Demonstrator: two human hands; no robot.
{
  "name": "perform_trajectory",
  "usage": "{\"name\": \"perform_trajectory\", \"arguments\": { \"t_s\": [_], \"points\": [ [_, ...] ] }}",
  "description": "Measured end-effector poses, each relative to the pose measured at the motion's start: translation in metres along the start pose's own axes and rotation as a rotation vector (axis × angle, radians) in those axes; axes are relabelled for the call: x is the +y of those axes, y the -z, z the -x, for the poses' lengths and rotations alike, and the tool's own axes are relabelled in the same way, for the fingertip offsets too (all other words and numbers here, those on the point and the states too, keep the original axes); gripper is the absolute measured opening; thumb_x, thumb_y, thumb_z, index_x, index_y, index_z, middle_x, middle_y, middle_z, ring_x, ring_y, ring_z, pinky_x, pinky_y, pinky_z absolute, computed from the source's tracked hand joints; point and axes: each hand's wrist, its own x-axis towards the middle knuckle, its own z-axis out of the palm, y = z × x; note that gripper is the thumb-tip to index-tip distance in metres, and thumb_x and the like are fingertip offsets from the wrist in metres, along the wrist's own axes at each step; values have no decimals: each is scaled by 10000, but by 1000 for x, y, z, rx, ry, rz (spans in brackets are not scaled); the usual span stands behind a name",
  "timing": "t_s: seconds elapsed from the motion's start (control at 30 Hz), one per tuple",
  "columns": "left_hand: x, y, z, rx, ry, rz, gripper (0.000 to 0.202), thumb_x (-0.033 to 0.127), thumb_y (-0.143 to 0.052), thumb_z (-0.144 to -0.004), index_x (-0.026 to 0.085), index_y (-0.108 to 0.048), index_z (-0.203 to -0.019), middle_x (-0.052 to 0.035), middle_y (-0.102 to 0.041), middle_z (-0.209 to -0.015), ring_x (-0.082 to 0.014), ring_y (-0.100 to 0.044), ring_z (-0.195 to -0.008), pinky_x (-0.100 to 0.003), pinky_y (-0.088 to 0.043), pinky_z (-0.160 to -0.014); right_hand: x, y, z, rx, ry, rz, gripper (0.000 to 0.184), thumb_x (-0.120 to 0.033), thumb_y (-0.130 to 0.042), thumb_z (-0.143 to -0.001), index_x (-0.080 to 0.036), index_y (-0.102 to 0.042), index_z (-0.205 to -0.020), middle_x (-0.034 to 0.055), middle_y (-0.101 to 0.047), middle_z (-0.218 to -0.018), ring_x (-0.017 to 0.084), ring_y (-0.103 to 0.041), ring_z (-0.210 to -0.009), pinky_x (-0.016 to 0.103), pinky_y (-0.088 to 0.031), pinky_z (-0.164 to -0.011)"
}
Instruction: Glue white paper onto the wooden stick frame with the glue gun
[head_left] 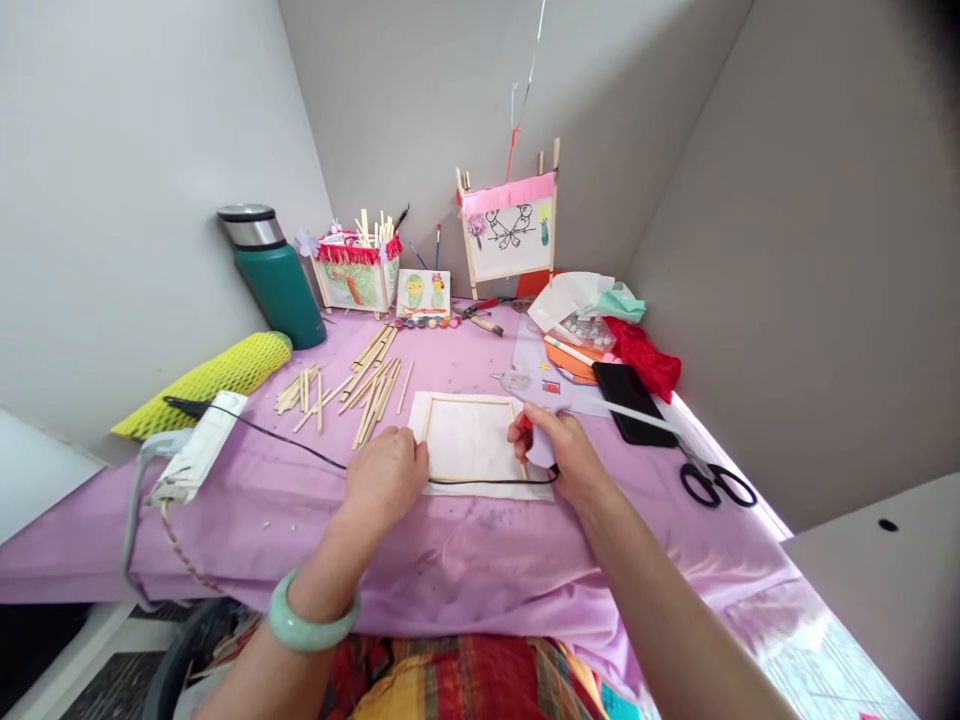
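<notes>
A square frame of wooden sticks (471, 402) lies on a white paper sheet (472, 440) in the middle of the pink-covered table (300, 500). My left hand (384, 478), fingers curled, presses on the sheet's left edge next to the frame. My right hand (559, 452) is closed around a small tool with a red part, its tip at the frame's right side. A black cord (300, 447) runs from that hand across the sheet's front edge to a white power strip (199, 447).
Loose wooden sticks (360, 382) lie behind the frame. Black scissors (705, 478) and a black phone (634, 400) sit to the right. At the back stand a green flask (274, 275), a yellow foam net (217, 378), two paper lanterns (510, 225), paint pots (427, 322) and red cloth (645, 355).
</notes>
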Motion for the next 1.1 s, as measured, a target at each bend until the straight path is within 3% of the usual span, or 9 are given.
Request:
{"name": "perform_trajectory", "arguments": {
  "t_s": [0.3,0.63,1.1],
  "points": [
    [-4,2,-6,-38,-18,7,358,304,-365,-876,159,-688,-822,-133,-713,-915,-276,-672,-875,-361,-495,-731,21,1,-4,378,63,-37,301,-460,-604,-767,-182,-614,-651,18,-647,-638,143,-591,-591,255,-480,-580],
    [-5,1,-7,-43,-11,18,328,302,-395,-845,170,-694,-820,-127,-719,-908,-279,-671,-866,-368,-501,-719,28,1,-10,404,-28,19,333,-469,-627,-751,-142,-667,-703,68,-705,-712,166,-657,-645,270,-537,-636],
    [-6,0,-9,-66,-3,29,319,316,-410,-841,171,-693,-810,-119,-717,-891,-276,-663,-872,-353,-488,-716,29,0,-10,426,-28,126,369,-480,-620,-745,-117,-677,-719,88,-716,-734,178,-675,-659,269,-528,-643]
  ]
}}
